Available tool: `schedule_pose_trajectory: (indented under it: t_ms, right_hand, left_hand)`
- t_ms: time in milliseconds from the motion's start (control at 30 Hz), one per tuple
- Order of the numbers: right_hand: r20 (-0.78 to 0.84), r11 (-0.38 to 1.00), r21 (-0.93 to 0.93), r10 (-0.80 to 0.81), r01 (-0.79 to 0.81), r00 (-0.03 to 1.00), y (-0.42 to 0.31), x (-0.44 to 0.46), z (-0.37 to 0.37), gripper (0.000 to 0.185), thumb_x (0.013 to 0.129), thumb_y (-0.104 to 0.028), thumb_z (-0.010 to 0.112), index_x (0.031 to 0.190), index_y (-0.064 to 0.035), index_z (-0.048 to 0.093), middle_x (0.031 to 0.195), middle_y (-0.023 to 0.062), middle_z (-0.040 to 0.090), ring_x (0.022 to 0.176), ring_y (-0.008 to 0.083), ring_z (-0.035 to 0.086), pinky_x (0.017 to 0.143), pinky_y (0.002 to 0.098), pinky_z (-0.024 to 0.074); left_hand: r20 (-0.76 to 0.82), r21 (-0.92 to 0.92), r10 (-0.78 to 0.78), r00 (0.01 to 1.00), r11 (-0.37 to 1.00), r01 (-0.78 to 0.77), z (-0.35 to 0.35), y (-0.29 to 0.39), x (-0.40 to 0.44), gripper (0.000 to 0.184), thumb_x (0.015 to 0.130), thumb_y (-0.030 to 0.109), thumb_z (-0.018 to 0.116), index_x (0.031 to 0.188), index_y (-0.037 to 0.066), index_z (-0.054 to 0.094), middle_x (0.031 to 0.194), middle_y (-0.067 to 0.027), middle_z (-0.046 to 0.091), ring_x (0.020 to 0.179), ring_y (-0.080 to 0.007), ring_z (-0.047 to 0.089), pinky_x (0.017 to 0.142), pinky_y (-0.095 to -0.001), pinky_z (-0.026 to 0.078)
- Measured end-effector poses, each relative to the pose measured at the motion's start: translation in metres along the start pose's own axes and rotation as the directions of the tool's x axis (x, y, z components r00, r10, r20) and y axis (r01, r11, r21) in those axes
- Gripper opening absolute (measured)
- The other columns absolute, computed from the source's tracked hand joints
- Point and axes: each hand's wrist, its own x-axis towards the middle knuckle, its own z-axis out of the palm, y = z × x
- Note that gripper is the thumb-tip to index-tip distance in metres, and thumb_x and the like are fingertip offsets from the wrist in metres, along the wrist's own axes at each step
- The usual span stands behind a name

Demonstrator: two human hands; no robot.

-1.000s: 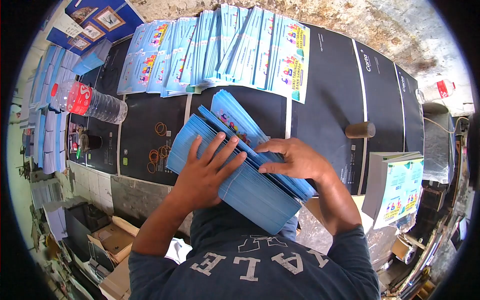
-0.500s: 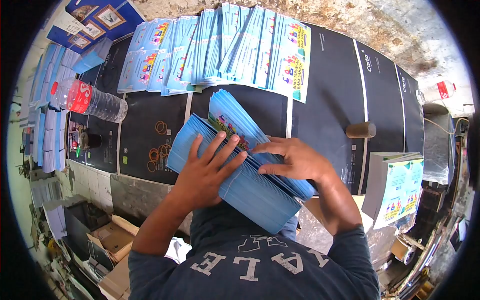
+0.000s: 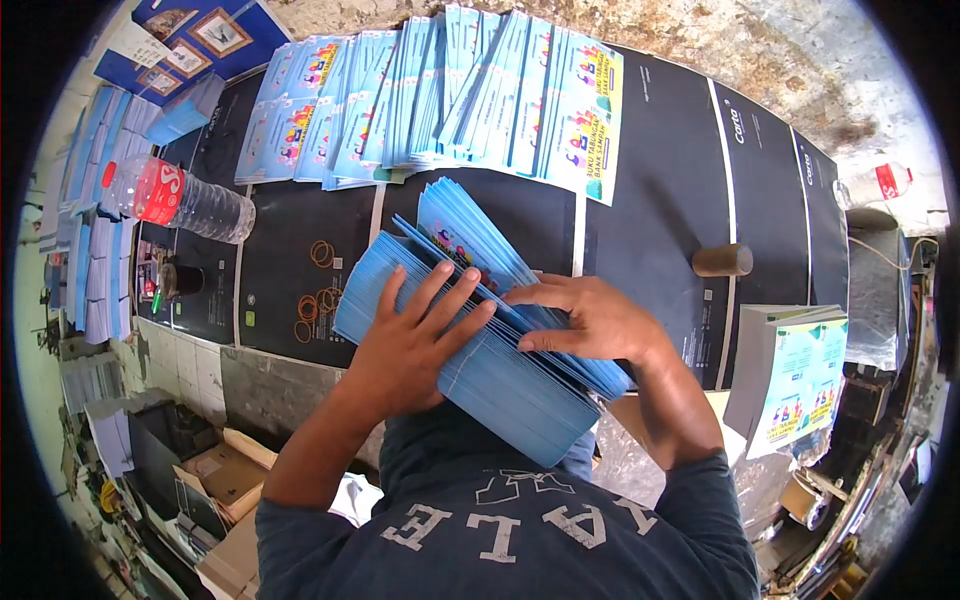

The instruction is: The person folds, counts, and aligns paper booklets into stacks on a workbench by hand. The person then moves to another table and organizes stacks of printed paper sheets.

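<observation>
A thick block of blue booklets point(image 3: 500, 395) rests slantwise against the table's near edge, close to my body. Across its folded edges lies my left hand point(image 3: 415, 340), fingers spread and the thumb hidden. My right hand point(image 3: 590, 315) has thumb and fingers curled over booklets on the block's far side. One blue booklet point(image 3: 432, 240) stands partly apart from the block, near my left fingertips. Just beyond, a fanned batch of booklets point(image 3: 480, 235) with printed covers leans away over the dark table top.
Rows of overlapping booklets point(image 3: 420, 100) cover the table's back. Rubber bands point(image 3: 318, 300) and a plastic water bottle point(image 3: 180, 200) lie at left. A brown cylinder point(image 3: 722, 260) lies at right, beyond another booklet stack point(image 3: 800, 380) at the near edge.
A booklet at the block's far left has separated and now sticks up beyond the others. Both hands stay almost where they were.
</observation>
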Motion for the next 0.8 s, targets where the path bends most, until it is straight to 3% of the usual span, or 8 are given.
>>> schedule_pose_trajectory:
  t_ms: [333,433,533,633,700,800]
  right_hand:
    - [0.036,1.000,0.005,0.028,-0.029,0.999,-0.003,0.000,-0.001,0.048,0.087,-0.039,0.076,0.127,-0.0126,0.068,0.124,0.0171,0.067,0.099,0.0371,0.070,0.087,0.0431,0.0550]
    - [-0.059,0.997,0.054,0.054,-0.051,0.997,-0.011,-0.001,-0.001,0.046,0.089,-0.038,0.074,0.127,-0.0123,0.068,0.131,0.0186,0.063,0.098,0.0382,0.070,0.087,0.0442,0.0550]
    - [0.065,0.985,-0.065,0.163,-0.159,0.984,-0.016,-0.002,-0.003,0.045,0.091,-0.038,0.072,0.126,-0.0115,0.068,0.135,0.0194,0.059,0.099,0.0394,0.069,0.087,0.0443,0.0548]
    - [0.051,0.988,-0.082,0.139,-0.135,0.989,-0.016,-0.001,-0.002,0.044,0.092,-0.039,0.071,0.126,-0.0114,0.068,0.131,0.0188,0.062,0.098,0.0397,0.069,0.085,0.0441,0.0550]
    - [0.003,0.996,-0.088,-0.023,0.024,1.000,-0.006,0.000,-0.001,0.045,0.092,-0.041,0.070,0.126,-0.0118,0.067,0.126,0.0176,0.064,0.097,0.0394,0.069,0.084,0.0442,0.0551]
    - [0.003,0.999,-0.035,-0.025,0.025,1.000,0.000,0.000,-0.001,0.045,0.092,-0.040,0.071,0.126,-0.0124,0.068,0.123,0.0168,0.065,0.095,0.0393,0.069,0.083,0.0444,0.0553]
  left_hand:
    - [-0.011,-0.011,-0.003,1.000,1.000,0.002,0.002,0.000,-0.001,0.110,0.055,0.031,0.091,0.152,0.023,0.039,0.163,-0.0111,0.029,0.152,-0.0337,0.025,0.117,-0.0644,0.016]
    - [-0.026,-0.003,0.002,1.000,1.000,-0.002,0.004,-0.001,-0.002,0.112,0.054,0.030,0.091,0.152,0.022,0.039,0.163,-0.0118,0.029,0.152,-0.0338,0.024,0.117,-0.0651,0.017]
    - [-0.048,0.006,0.004,0.999,1.000,-0.004,0.004,-0.001,-0.003,0.114,0.052,0.030,0.091,0.153,0.021,0.038,0.163,-0.0128,0.029,0.152,-0.0337,0.025,0.116,-0.0656,0.018]
    - [0.002,-0.001,-0.001,1.000,1.000,0.001,0.000,-0.001,-0.001,0.116,0.050,0.031,0.092,0.152,0.021,0.038,0.163,-0.0134,0.029,0.151,-0.0336,0.025,0.116,-0.0660,0.019]
    - [-0.013,0.022,0.007,1.000,1.000,-0.007,0.002,-0.001,0.000,0.117,0.049,0.031,0.092,0.152,0.021,0.038,0.163,-0.0130,0.029,0.151,-0.0335,0.025,0.116,-0.0658,0.019]
    - [-0.024,0.011,0.012,1.000,1.000,-0.011,0.002,-0.002,0.000,0.117,0.048,0.031,0.092,0.152,0.021,0.038,0.163,-0.0129,0.029,0.151,-0.0335,0.026,0.116,-0.0657,0.019]
